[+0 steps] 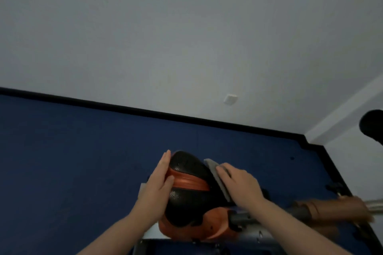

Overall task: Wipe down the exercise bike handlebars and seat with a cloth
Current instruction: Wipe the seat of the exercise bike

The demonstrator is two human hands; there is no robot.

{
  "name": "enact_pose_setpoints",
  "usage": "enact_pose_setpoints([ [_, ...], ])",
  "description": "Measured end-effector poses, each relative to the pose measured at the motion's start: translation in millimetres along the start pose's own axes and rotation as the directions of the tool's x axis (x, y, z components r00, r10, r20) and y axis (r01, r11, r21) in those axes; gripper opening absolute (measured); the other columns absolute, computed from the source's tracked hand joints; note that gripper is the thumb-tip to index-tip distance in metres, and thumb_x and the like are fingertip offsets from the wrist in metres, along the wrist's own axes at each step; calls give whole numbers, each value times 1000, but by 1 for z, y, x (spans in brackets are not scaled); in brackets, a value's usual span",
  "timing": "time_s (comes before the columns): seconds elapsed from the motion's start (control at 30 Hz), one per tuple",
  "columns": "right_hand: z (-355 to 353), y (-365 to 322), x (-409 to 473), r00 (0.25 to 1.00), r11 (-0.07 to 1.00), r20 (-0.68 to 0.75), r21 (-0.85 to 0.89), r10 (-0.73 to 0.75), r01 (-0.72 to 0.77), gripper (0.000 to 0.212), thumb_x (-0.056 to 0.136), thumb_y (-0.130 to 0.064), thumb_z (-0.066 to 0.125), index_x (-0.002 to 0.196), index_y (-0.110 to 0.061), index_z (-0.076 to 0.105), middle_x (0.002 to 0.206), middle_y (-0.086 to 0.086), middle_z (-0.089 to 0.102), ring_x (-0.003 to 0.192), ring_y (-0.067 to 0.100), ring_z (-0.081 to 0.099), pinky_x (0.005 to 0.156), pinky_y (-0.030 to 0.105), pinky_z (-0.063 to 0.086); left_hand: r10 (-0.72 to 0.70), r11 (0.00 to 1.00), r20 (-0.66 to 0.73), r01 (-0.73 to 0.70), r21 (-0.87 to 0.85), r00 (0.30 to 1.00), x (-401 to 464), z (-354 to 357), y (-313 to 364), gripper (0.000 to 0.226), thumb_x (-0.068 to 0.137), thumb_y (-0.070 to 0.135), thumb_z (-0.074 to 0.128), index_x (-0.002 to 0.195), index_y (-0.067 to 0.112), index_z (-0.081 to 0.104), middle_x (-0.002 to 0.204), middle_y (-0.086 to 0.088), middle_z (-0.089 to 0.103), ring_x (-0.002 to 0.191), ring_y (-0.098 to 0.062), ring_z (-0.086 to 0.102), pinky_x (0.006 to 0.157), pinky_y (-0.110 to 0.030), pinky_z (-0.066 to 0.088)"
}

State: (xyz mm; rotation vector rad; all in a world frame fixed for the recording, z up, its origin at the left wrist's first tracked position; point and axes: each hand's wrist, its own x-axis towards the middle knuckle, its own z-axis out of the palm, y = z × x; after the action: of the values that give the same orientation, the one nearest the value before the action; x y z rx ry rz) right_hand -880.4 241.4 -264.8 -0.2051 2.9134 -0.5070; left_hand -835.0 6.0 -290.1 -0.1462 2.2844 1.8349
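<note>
Grey cloth (218, 178) lies against the right flank of the bike seat (190, 188), pressed there by the right hand (238, 182) with fingers laid flat over it. We note the left hand (159, 178) braced on the opposite flank, fingers extended and holding nothing, thumb reaching onto the orange band across the saddle. The seat, black with orange trim, sits low in the centre of the view above a blue floor (72, 161), its post and frame (244, 232) running off to the lower right. The frame is blurred, so we cannot tell how much of the cloth sits under the palm.

We judge the seat wipe to be under way. A dark rounded shape (373, 126) at the right edge may be a handlebar grip; we cannot confirm it.

Risks observed:
- The cloth is pinned by flat fingers only, not gripped. A fast stroke over the curved, textured surface could leave it bunched or let it slide out and drop to the floor.
- The left hand covers part of the saddle; that patch goes unwiped unless the hand shifts.
- Sideways pressure from one hand alone could swivel the seat on its post if the brace is released.
- The seat's underside edge and nose may be missed.
</note>
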Motion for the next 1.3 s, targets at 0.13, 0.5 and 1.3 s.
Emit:
enact_pose_setpoints([
  [0.13,34,-14,-32,967,984,-244,-177,-71,27,35,94,-43,33,117,-32,57,104,-7,66,101,17,64,87,31,44,-59,994,-199,76,82,978,-28,30,8,62,101,44,36,151,47,-1,159,16,13,140,-8,26,110,-29,26],
  [0.5,15,-65,40,977,977,146,170,-154,129,51,100,-57,19,149,-44,22,155,-16,31,137,10,38,108,34,36,-99,970,-321,163,179,942,-38,34,-4,51,98,53,21,149,49,12,140,21,40,99,19,36,76,-5,28],
  [1.3,15,-87,76,920,937,221,209,-323,279,33,98,-53,31,106,-32,55,107,-7,61,97,16,57,86,40,49,-170,980,-206,187,66,964,-39,22,-11,76,84,73,31,151,42,12,134,16,44,117,-4,49,100,-30,41],
])
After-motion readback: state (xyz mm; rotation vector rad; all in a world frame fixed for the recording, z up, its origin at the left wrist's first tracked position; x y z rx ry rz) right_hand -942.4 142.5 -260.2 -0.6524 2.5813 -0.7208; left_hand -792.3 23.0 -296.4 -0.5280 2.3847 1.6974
